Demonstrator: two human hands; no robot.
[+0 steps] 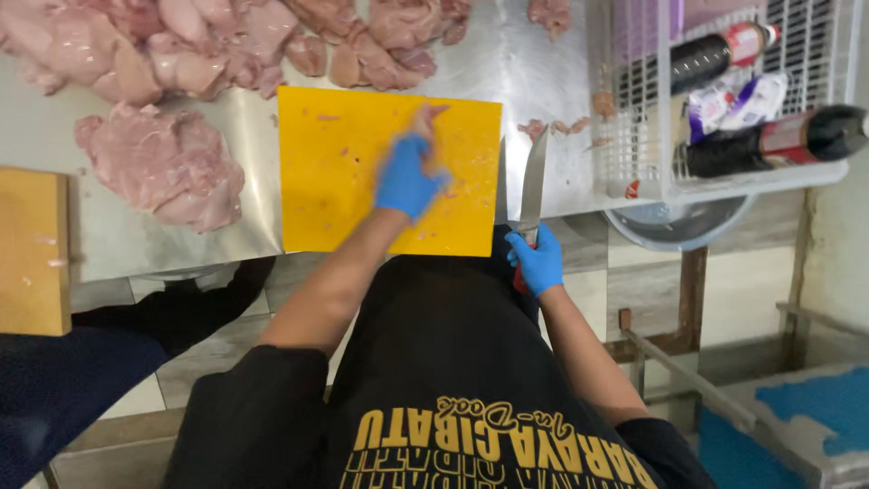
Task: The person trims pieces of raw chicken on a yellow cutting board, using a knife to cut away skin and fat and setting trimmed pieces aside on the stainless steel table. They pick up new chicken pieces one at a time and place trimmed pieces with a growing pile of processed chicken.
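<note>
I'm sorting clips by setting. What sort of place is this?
Probably a commercial kitchen or meat-prep station: heaps of raw pink chicken pieces on a stainless steel counter, a yellow plastic cutting board, and a blue-gloved right hand holding a long steel knife.

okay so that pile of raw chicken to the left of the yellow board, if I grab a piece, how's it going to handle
The raw chicken pile looks soft and slumped, so a piece would probably droop rather than hold shape. Its wet sheen suggests it is slippery, more so against the gloved left hand. On the smooth metal table it would likely slide when pushed, not roll.
</note>
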